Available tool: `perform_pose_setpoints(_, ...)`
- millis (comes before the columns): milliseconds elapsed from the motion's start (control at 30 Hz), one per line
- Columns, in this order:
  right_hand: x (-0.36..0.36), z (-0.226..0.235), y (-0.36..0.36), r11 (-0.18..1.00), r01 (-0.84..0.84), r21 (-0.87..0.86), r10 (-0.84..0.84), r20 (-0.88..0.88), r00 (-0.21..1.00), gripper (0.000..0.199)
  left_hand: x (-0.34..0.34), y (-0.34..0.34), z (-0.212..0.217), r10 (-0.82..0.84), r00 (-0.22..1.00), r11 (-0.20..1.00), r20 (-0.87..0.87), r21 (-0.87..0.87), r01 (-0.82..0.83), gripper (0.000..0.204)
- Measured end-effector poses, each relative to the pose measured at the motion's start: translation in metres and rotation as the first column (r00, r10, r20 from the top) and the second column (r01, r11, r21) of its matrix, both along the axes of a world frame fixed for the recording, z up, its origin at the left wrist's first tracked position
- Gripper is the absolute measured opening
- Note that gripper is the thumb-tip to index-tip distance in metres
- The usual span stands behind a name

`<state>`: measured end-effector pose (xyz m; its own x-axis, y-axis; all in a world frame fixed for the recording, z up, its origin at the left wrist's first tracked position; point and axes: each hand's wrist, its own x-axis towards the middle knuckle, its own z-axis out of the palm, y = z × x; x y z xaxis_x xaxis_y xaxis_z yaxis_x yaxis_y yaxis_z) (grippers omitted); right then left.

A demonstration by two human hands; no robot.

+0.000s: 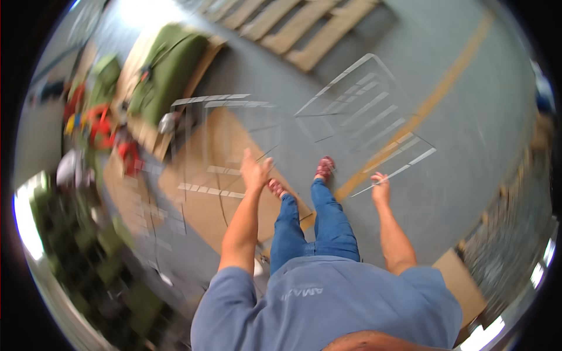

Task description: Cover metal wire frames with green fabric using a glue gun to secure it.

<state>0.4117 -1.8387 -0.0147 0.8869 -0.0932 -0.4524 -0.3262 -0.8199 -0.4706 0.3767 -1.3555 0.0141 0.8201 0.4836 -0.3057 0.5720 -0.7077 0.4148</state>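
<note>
My right hand point(380, 180) is closed on the near edge of a thin, pale rectangular frame point(422, 155) with several crossbars. This frame slants out over the grey floor, ahead of and to the right of my feet. My left hand point(255, 169) has its thumb and fingers apart, with nothing plainly gripped. Just left of it, a similar pale barred frame point(211, 191) shows over a brown cardboard sheet point(193, 158). Blur hides whether that frame lies on the sheet or stands above it.
A wooden pallet point(316, 41) lies at the far side. Green bundles point(167, 70) rest on wood at the far left, near red items point(102, 126). Dark green stacked goods point(88, 257) fill the near left. A yellow floor line point(445, 88) runs diagonally; a cardboard piece point(459, 286) is at right.
</note>
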Motion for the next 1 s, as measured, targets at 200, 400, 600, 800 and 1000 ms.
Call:
perform_pose_setpoints(200,0.098,0.082,0.086,0.434,0.619,0.654,-0.484,-0.411,0.773,0.01,-0.035,0.024,-0.04,0.363,0.899,0.46,-0.245,-0.792,-0.402,0.062)
perform_pose_setpoints(400,0.095,0.13,0.142,0.802,0.326,0.501,-0.425,0.095,0.9,0.042,-0.071,0.073,-0.008,0.617,0.772,0.408,-0.151,-0.778,-0.479,0.055)
perform_pose_setpoints(600,0.046,0.205,0.227,0.86,-0.085,0.503,0.003,0.163,0.987,0.043,-0.105,0.123,0.078,0.518,0.825,0.285,-0.229,-0.863,-0.418,0.065)
perform_pose_setpoints(800,0.005,0.275,0.3,0.632,-0.01,0.775,0.149,-0.108,0.983,0.048,-0.219,0.136,0.123,0.786,0.597,0.182,-0.164,-0.861,-0.475,0.052)
perform_pose_setpoints(1000,-0.004,0.338,0.37,0.49,-0.325,0.809,0.644,-0.084,0.761,0.053,-0.324,0.11,0.217,0.912,0.368,0.03,-0.183,-0.864,-0.503,0.037)
